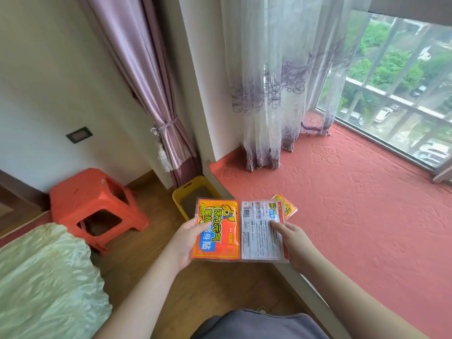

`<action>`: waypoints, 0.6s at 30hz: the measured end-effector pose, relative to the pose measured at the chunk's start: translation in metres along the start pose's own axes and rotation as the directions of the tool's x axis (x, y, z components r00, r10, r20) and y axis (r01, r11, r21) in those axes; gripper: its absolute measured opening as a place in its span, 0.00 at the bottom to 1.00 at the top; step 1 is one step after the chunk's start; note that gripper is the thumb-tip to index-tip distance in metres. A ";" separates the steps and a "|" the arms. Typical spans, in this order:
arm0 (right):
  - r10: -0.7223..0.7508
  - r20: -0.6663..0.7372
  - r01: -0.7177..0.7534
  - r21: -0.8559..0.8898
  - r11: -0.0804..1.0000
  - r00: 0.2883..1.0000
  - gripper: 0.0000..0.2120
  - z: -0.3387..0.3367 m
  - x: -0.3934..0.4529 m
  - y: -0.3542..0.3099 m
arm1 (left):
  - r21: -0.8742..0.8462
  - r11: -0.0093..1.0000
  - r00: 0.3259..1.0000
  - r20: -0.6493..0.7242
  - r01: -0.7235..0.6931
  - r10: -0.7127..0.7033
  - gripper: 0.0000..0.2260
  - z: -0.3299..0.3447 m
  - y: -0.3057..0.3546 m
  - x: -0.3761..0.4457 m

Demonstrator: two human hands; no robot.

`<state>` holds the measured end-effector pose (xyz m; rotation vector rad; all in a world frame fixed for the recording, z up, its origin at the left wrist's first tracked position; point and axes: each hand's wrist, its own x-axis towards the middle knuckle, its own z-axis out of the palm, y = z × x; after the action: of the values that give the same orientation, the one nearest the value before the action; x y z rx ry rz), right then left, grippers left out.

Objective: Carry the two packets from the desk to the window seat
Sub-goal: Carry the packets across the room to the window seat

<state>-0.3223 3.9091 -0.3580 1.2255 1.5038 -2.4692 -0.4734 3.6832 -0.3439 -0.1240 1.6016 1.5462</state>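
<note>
I hold two flat packets side by side in front of me, above the front edge of the window seat (354, 204). My left hand (187, 241) grips the orange packet (220, 226), its printed front facing up. My right hand (293, 243) grips the second packet (260, 231), which shows its white back with small print and a barcode. A third, smaller orange packet (288, 206) lies on the seat's red cover, partly hidden behind the white one. The red cover stretches to the right, along the window.
A yellow bin (181, 194) stands on the wooden floor against the seat's left end. An orange plastic stool (93, 192) stands left of it, and a bed with a pale green cover (46, 277) is at the lower left. Sheer curtains (269, 94) hang over the seat's far corner.
</note>
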 end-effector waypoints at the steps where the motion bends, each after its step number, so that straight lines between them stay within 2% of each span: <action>1: -0.003 -0.010 0.003 0.000 1.000 1.000 0.12 0.000 0.006 -0.004 | -0.003 1.000 1.000 0.016 0.000 0.000 0.12 0.001 0.006 0.008; 5: 0.016 -0.025 -0.015 0.048 0.999 1.000 0.10 0.002 0.026 -0.022 | 0.013 1.000 0.999 0.051 0.014 -0.015 0.12 0.004 0.029 0.044; 12: 0.026 -0.135 -0.018 0.058 0.998 0.991 0.11 0.021 0.077 -0.047 | 0.052 0.996 0.987 0.139 0.078 -0.085 0.13 0.001 0.071 0.119; 18: 0.042 -0.245 0.000 0.168 0.986 0.969 0.11 0.048 0.113 -0.062 | 0.135 0.984 0.947 0.283 0.115 -0.150 0.13 -0.003 0.122 0.175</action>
<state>-0.4532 3.9487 -0.3692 1.6239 1.3405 -2.5517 -0.6564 3.7925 -0.3621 0.0587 1.4138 1.2972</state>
